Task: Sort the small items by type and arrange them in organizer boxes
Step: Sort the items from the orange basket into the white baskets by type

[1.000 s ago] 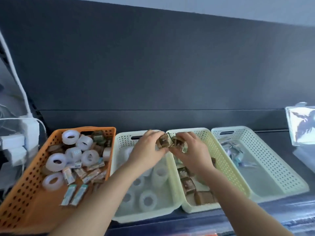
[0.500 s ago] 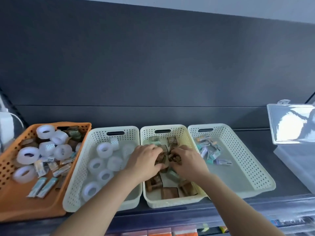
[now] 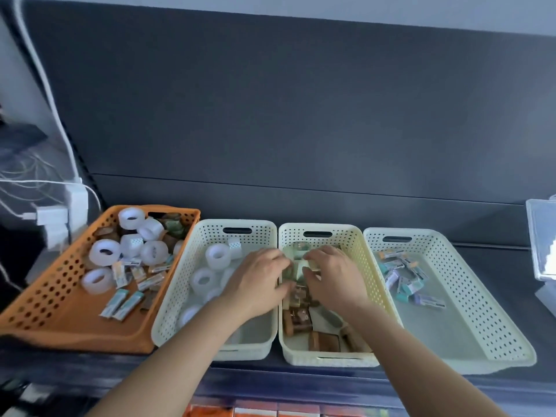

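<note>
Both hands are down in the middle basket of three pale ones, a cream perforated plastic basket [image 3: 358, 245] standing on the dark worktop [image 3: 505, 266]. The left hand [image 3: 258, 284] reaches in over the basket's left wall and the right hand [image 3: 331, 278] is close beside it. The fingers of both are bent down onto the small brown and green wrapped packets [image 3: 298, 320] heaped there. The picture is blurred at the fingertips, so I cannot tell whether either hand actually grips a packet or only touches the pile. More of these packets lie nearer the wrists, towards the basket's front wall. Just left of the left hand stands a white perforated plastic basket [image 3: 192, 266] holding clear tape rolls [image 3: 216, 255]. Further left, a tilted orange perforated basket [image 3: 60, 311] holds a mixed lot of tape rolls, slim packets and brown pieces. Right of the right hand, a pale green perforated basket [image 3: 481, 311] holds small blue and purple boxed items [image 3: 403, 278] gathered at its far end. Well off to the right stands a clear plastic box [image 3: 541, 242], and far to the left, white plugs and cables [image 3: 51, 218].
</note>
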Motion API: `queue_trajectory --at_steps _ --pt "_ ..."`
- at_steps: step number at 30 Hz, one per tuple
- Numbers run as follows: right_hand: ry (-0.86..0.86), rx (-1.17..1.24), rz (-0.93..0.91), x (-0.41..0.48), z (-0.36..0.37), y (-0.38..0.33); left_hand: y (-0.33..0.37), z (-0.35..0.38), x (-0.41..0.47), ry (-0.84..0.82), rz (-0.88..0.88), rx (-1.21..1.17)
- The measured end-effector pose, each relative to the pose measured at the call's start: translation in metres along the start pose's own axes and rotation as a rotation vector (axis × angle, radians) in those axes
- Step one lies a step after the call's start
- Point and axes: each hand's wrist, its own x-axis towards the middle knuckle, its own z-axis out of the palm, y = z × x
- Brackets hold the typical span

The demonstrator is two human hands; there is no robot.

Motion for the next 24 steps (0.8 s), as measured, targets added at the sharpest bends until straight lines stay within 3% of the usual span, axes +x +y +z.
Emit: queue_trajectory --at_steps 10,15,20,24 --pt "-0.05 0.106 -0.189 0.041 0.038 -0.113 -0.111 -0.07 -0.064 0.073 -0.26 0.271" --pt "-0.15 0.087 -0.335 0.054 0.066 -0.176 -0.165 -0.091 -0.105 -0.046 -0.42 0.402" --pt "-0.25 -0.074 -0.448 0.066 0.097 -0.224 -0.21 -0.089 -0.134 -0.178 -0.493 0.422" --pt "-0.426 -0.387 -0.455 0.074 0.109 -0.252 -0.232 -0.079 -0.144 -0.221 -0.511 0.332"
